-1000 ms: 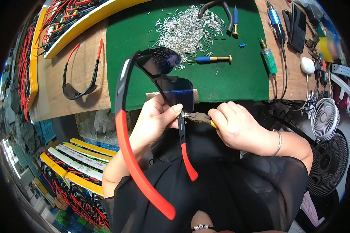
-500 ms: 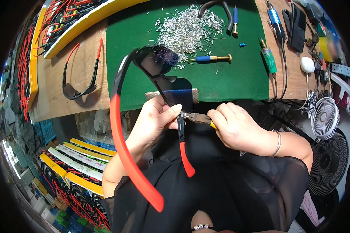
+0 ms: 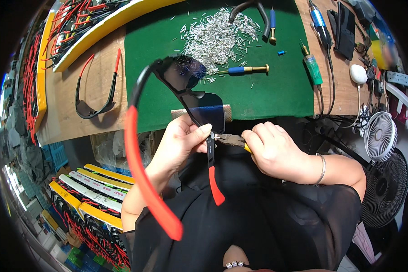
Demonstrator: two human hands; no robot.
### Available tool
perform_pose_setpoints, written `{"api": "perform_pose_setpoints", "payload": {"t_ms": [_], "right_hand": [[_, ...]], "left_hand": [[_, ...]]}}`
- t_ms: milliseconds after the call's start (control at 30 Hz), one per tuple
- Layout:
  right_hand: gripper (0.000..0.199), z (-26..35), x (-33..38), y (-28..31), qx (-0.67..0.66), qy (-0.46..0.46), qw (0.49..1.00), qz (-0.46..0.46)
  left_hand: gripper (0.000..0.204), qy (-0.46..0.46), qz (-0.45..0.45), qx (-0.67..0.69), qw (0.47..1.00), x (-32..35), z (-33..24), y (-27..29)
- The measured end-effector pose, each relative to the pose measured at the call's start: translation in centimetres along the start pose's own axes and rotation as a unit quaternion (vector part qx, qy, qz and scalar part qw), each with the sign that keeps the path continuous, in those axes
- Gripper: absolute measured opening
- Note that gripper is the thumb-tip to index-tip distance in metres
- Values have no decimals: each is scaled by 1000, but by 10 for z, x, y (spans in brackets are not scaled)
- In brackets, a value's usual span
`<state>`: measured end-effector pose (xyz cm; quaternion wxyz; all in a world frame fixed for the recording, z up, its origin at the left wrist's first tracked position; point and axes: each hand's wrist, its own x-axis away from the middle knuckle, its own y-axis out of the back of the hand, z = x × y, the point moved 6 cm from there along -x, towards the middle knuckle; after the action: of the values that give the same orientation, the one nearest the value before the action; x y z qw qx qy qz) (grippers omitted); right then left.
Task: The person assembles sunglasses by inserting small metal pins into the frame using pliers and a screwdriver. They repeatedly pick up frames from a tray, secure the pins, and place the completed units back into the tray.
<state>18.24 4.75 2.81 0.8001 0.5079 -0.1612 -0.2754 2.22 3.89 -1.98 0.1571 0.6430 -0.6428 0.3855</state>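
Observation:
My left hand (image 3: 182, 138) pinches a pair of sunglasses (image 3: 206, 112) at the hinge, thumb on top. The glasses have dark lenses and black arms with red tips; one arm curves down close to the camera, the other hangs below my thumb. My right hand (image 3: 276, 152) is wrapped around pliers (image 3: 231, 139), whose handles are mostly hidden, with a bit of yellow showing. The jaws touch the sunglasses at the hinge beside my left thumb. Whatever small part they grip there is too small to make out.
On the green mat (image 3: 276, 90) lie a heap of small silver pins (image 3: 217, 41), a blue-and-brass screwdriver (image 3: 242, 70) and another upright one (image 3: 272, 27). Second sunglasses (image 3: 95, 111) rest at left. A green-handled tool (image 3: 313, 68) and fans (image 3: 380, 136) are at right; boxes of glasses (image 3: 90, 181) stand lower left.
The sunglasses have tilted slightly, their near red tip shifting left and up. Both hands keep nearly the same place, with the pliers still at the hinge.

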Motion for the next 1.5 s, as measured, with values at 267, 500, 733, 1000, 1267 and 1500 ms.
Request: {"api": "perform_pose_setpoints", "payload": {"t_ms": [267, 500, 733, 1000, 1267, 1500], "right_hand": [[21, -8, 3, -17, -397, -162, 881, 201], [19, -7, 4, -16, -326, -110, 925, 162], [23, -4, 0, -6, -80, -23, 994, 70], [19, -13, -4, -20, -499, -210, 776, 323], [20, -4, 0, -5, -73, -1, 996, 44], [31, -12, 2, -21, -561, -235, 717, 339]], "left_hand": [[20, -43, 16, -62, 997, -1, -1, -2], [23, -21, 17, -40, 999, 2, -3, -2], [18, 9, 10, -27, 1000, -4, 8, 6], [22, -107, 22, -80, 991, 4, -5, 1], [20, -7, 12, -15, 1000, -2, 7, 3], [20, -103, 10, -108, 989, 4, -4, 0]]}}
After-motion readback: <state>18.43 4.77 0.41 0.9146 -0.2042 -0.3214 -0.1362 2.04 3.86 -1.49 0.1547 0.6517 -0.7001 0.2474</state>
